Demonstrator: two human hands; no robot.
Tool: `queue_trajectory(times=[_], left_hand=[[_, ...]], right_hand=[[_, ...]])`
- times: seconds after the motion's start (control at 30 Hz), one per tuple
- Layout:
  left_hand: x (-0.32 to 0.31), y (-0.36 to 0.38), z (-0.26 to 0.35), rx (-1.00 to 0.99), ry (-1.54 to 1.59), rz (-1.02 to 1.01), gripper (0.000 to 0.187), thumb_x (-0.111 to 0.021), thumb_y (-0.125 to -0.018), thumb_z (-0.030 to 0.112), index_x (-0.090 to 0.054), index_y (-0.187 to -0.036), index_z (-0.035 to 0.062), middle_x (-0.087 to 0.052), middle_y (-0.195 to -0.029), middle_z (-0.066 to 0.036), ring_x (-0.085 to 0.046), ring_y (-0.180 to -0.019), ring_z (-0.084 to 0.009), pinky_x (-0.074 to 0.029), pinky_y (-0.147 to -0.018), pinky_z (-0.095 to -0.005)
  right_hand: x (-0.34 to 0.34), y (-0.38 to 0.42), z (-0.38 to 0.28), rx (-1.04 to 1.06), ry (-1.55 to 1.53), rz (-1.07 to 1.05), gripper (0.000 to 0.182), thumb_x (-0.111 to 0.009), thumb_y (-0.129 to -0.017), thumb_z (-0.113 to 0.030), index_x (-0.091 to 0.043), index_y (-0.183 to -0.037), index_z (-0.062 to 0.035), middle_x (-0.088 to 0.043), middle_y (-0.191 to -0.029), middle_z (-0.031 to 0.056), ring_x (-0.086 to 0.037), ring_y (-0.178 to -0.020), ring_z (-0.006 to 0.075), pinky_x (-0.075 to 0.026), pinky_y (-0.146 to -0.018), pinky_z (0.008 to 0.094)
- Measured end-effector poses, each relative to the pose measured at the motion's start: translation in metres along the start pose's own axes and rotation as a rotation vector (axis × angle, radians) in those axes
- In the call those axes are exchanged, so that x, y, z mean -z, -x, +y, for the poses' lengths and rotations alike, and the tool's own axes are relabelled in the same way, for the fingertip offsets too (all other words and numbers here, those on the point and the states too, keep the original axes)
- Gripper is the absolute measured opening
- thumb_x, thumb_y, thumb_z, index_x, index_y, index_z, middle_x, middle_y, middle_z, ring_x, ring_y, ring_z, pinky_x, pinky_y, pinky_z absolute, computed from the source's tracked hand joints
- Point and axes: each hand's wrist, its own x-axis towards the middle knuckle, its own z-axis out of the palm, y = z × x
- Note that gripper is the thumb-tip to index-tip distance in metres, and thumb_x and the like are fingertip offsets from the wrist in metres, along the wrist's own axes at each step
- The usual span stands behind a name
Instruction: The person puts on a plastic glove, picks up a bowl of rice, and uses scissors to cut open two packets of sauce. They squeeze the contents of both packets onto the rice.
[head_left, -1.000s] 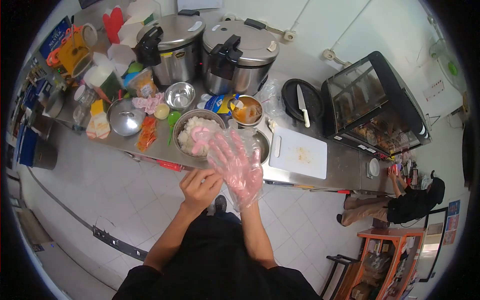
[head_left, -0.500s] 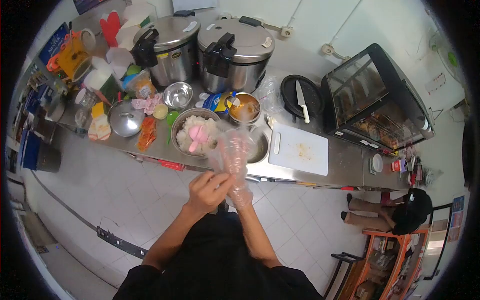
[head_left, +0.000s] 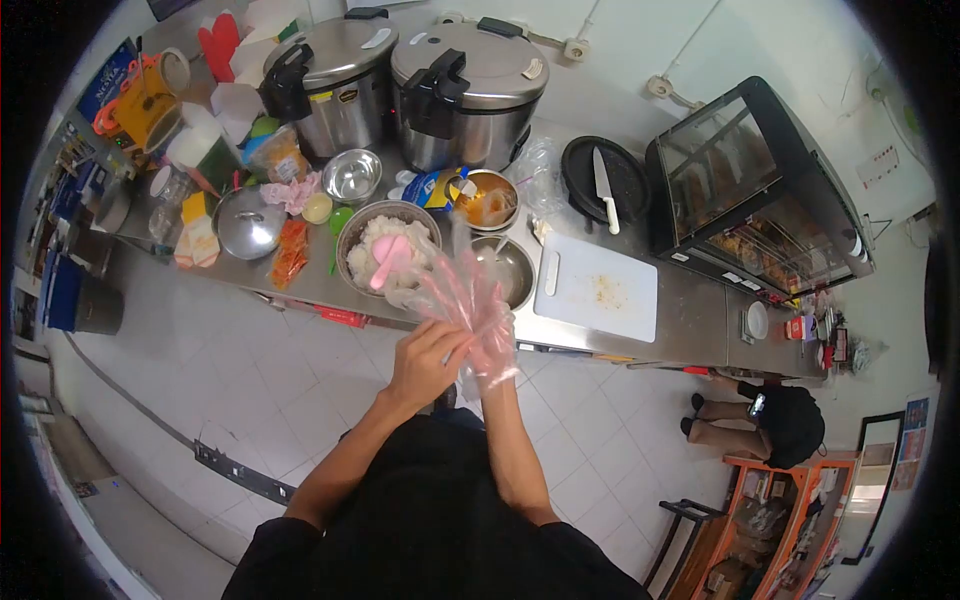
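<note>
A clear plastic glove (head_left: 468, 285) covers my right hand (head_left: 490, 325), whose fingers are spread inside it. The glove's loose fingertips stick out over the counter edge. My left hand (head_left: 428, 360) is bare and pinches the glove near the base of my right hand. Just beyond the glove, a metal bowl of rice (head_left: 362, 268) holds a pink scoop (head_left: 390, 260). An empty-looking steel bowl (head_left: 515, 272) lies partly behind the glove, with a pot of orange liquid (head_left: 492, 200) above it.
Two large rice cookers (head_left: 455, 85) stand at the back. To the right are a white cutting board (head_left: 600, 290), a knife (head_left: 603, 185) on a black round tray (head_left: 630, 185), and a glass display cabinet (head_left: 740, 190). A co-worker (head_left: 785, 425) bends at the far right.
My right hand's fingers have spread inside the glove, and both hands have shifted slightly right. The co-worker has bent further toward the counter.
</note>
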Motion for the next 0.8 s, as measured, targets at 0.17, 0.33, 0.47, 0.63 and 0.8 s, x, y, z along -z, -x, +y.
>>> queue_trajectory(times=[0.17, 0.33, 0.47, 0.63, 0.8], left_hand=[[-0.007, 0.011, 0.008, -0.042, 0.082, -0.092, 0.011, -0.072, -0.079, -0.001, -0.071, -0.090, 0.0014, -0.069, -0.087, -0.009, -0.064, -0.073, -0.0261, -0.052, -0.065, -0.0347], [-0.011, 0.009, 0.020, -0.054, 0.190, -0.134, 0.010, -0.069, -0.081, -0.005, -0.065, -0.088, -0.0006, -0.066, -0.083, -0.012, -0.062, -0.068, -0.0258, -0.050, -0.062, -0.0337], [-0.012, 0.015, 0.004, -0.009, 0.168, -0.065, 0.012, -0.067, -0.083, -0.006, -0.060, -0.089, -0.0001, -0.063, -0.079, -0.012, -0.060, -0.066, -0.0272, -0.048, -0.060, -0.0350], [-0.001, -0.024, -0.006, -0.073, -0.082, 0.115, 0.019, -0.071, -0.081, -0.004, -0.057, -0.092, 0.0017, -0.061, -0.077, -0.011, -0.057, -0.065, -0.0271, -0.046, -0.059, -0.0381], [0.010, -0.039, -0.039, -0.073, -0.069, 0.271, 0.020, -0.075, -0.076, -0.003, -0.058, -0.083, 0.0015, -0.061, -0.076, -0.010, -0.057, -0.064, -0.0262, -0.046, -0.058, -0.0382]], right_hand=[[0.010, -0.017, 0.002, -0.003, -0.189, 0.006, 0.087, -0.039, -0.093, -0.072, -0.016, -0.158, -0.0203, -0.022, -0.161, 0.0133, -0.028, -0.144, 0.0366, -0.028, -0.114, 0.0569], [0.003, -0.036, -0.004, -0.044, 0.157, 0.135, 0.088, -0.038, -0.092, -0.074, -0.019, -0.158, -0.0189, -0.026, -0.159, 0.0129, -0.033, -0.141, 0.0322, -0.027, -0.115, 0.0542], [0.007, -0.062, -0.012, -0.027, 0.193, 0.221, 0.090, -0.035, -0.092, -0.076, -0.024, -0.156, -0.0129, -0.030, -0.157, 0.0141, -0.036, -0.138, 0.0315, -0.026, -0.116, 0.0481], [-0.022, -0.101, -0.015, -0.027, 0.074, 0.192, 0.093, -0.035, -0.092, -0.077, -0.029, -0.152, -0.0055, -0.036, -0.153, 0.0161, -0.042, -0.134, 0.0317, -0.028, -0.116, 0.0446], [-0.038, -0.132, -0.001, 0.174, 0.336, 0.115, 0.097, -0.035, -0.090, -0.080, -0.037, -0.148, -0.0023, -0.049, -0.142, 0.0167, -0.049, -0.126, 0.0326, -0.029, -0.116, 0.0447]])
